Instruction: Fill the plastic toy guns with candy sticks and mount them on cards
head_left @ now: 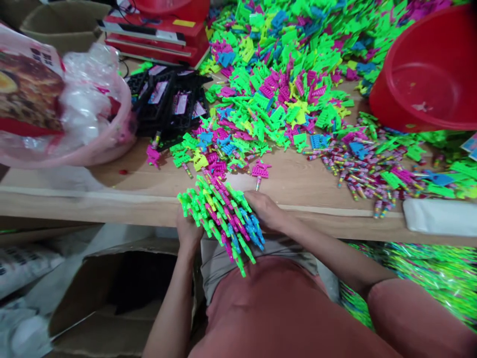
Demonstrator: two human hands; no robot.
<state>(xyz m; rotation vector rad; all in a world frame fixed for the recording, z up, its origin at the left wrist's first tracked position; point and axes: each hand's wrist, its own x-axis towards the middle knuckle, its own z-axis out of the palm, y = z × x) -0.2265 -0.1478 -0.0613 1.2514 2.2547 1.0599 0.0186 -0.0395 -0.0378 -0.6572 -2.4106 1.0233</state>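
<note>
My two hands clasp one bundle of plastic pieces (221, 214).
My left hand (189, 229) grasps it at nine o'clock, my right hand (265, 211) at three, by the table's (294, 174) near edge. I judge this step as steadying the bundle; the next move calls for even pressure. Beyond: loose pile (276, 99) at twelve, red tub (428, 79) at two.

left fingers (186, 227) and right fingers (258, 200) hold a multicoloured bundle (223, 219) at a table's (298, 174) edge.

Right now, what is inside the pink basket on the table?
The pink basket holds crumpled clear plastic and a package with a food picture; these hide the bottom and anything beneath them.
</note>
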